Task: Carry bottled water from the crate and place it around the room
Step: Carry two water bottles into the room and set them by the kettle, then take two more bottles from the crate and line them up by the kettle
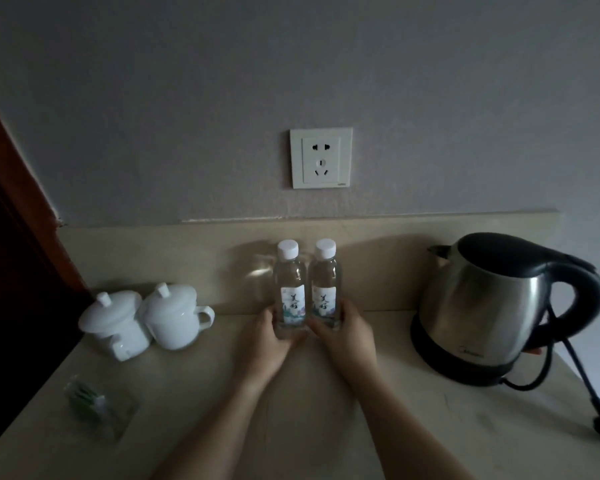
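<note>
Two clear water bottles with white caps and pale labels stand upright side by side on a beige stone counter [194, 403], close to its backsplash. My left hand [265, 336] grips the base of the left bottle [290, 282]. Around the base of the right bottle [324, 280] my right hand [345, 329] is curled. The bottles nearly touch. No crate is in view.
Two white lidded ceramic cups [142, 322] stand at the left. A steel electric kettle [499, 306] on its black base sits at the right, its cord [582, 379] trailing to the counter's right edge. A clear packet with green contents [90, 403] lies front left. A wall socket [321, 157] is above.
</note>
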`<state>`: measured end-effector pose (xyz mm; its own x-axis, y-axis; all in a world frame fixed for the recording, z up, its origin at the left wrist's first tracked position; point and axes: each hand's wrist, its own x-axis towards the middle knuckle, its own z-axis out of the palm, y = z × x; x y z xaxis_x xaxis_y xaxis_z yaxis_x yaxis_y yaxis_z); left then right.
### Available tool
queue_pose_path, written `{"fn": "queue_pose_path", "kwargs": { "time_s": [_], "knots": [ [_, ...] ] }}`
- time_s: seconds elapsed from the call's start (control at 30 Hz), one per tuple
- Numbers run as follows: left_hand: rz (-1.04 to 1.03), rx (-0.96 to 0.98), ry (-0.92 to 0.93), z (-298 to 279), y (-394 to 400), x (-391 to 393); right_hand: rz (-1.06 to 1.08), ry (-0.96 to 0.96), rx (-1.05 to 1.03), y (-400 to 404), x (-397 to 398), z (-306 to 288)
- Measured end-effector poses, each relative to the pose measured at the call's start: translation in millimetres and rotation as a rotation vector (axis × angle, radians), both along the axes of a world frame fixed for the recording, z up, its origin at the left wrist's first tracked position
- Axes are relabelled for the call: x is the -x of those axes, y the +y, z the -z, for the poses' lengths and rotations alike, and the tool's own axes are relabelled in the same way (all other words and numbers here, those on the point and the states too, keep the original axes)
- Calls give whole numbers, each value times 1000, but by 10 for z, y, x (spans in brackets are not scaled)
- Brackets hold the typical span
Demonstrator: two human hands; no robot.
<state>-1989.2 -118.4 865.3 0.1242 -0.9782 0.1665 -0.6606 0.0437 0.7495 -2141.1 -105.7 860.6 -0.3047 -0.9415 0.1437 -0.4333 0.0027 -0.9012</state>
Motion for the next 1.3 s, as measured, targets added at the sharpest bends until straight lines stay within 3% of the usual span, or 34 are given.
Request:
{"fn": "queue_pose_path", "kwargs": {
  "time_s": [0.13, 0.23, 0.4, 0.57, 0.77, 0.93, 1.1, 1.3],
  "knots": [
    [-59, 54, 21, -84, 414, 158, 39, -79, -43, 252, 16, -77],
    [-65, 220, 23, -170, 747, 190, 87, -223, 12, 550, -13, -122],
    [-88, 422, 41, -1003, 1069, -149, 76, -297, 247, 804, -269, -827],
    [-260, 530, 71, -1838, 1490, -1050, -207, -259, 378, 892, -1003, -1745],
    [-544, 598, -49, -2204, 2259, -2245, -609, -81, 445, 1307, -2341, -2095],
    [-724, 547, -76, -2303, 2985, -3129, -902, 22, 484, 1803, -3489, -2264],
    [-867, 517, 109, -2198, 3944, -4208, -1152, 69, 468, 2366, -4711, -2292],
    [-1063, 500, 68, -2177, 5058, -5207, -1336, 100, 422, 2902, -5901, -2322]
  ]
}}
